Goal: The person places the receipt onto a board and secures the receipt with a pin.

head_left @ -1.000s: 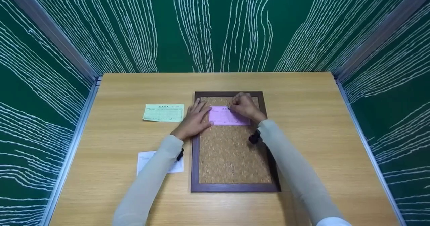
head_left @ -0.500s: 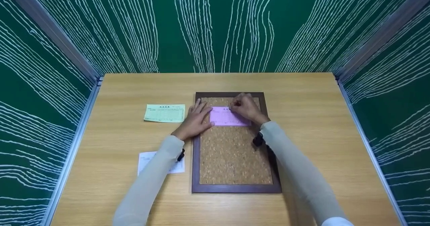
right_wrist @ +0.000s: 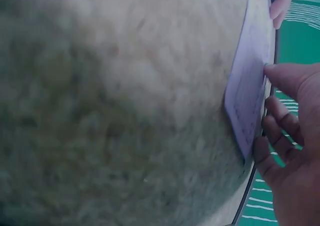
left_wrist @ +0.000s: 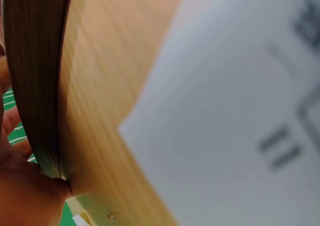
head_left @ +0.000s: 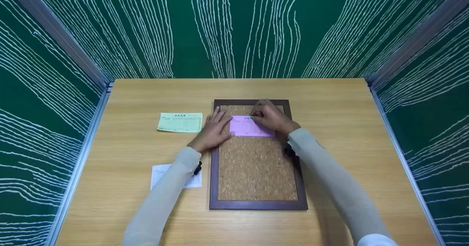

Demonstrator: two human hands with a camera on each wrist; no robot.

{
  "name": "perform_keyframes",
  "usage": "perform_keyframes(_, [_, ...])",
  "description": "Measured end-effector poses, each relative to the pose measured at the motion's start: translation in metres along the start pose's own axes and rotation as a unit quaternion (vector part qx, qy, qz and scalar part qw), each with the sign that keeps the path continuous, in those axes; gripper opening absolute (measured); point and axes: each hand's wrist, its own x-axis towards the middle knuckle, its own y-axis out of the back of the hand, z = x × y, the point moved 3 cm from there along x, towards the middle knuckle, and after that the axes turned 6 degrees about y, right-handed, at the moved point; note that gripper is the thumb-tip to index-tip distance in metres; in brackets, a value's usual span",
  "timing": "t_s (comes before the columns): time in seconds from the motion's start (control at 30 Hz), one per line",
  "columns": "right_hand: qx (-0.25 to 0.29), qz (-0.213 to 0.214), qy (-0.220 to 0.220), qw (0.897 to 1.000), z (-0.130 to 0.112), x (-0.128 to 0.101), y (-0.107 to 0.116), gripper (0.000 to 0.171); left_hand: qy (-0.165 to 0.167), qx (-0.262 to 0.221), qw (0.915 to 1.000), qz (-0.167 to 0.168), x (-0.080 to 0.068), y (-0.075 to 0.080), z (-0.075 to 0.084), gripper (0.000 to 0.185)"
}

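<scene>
A pink slip (head_left: 251,127) lies across the upper part of a cork board (head_left: 256,165) in a dark brown frame (head_left: 213,172). My left hand (head_left: 219,120) presses flat fingers on the slip's left end and the frame beside it. My right hand (head_left: 257,116) has curled fingers at the slip's top edge and pinches a small green pushpin (head_left: 251,117). In the right wrist view the pink slip (right_wrist: 250,95) stands edge-on against the blurred cork (right_wrist: 115,105), with my right thumb (right_wrist: 285,78) touching it. The left wrist view is a blur of the frame (left_wrist: 35,85) and a white slip (left_wrist: 240,110).
A green slip (head_left: 180,122) lies on the wooden table (head_left: 329,129) left of the board. A white slip (head_left: 176,178) sits near the front left, partly under my left forearm. Green patterned walls (head_left: 234,30) close in three sides.
My right wrist and forearm have dropped lower and swung right, and the green pinhead now shows at the slip's top edge. The left hand stays put.
</scene>
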Motion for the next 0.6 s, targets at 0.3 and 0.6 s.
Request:
perform_keyframes(0.3, [0.039, -0.014, 0.004, 0.999, 0.0037, 0.0043, 0.0012, 0.014, -0.003, -0.004, 1.0000, -0.002, -0.0007, 0.0010, 0.0002, 0.075])
perform_keyframes(0.6, [0.078, 0.007, -0.006, 0.997, 0.0087, 0.0067, -0.0010, 0.014, -0.003, 0.003, 1.0000, -0.002, 0.0007, 0.0008, 0.0000, 0.074])
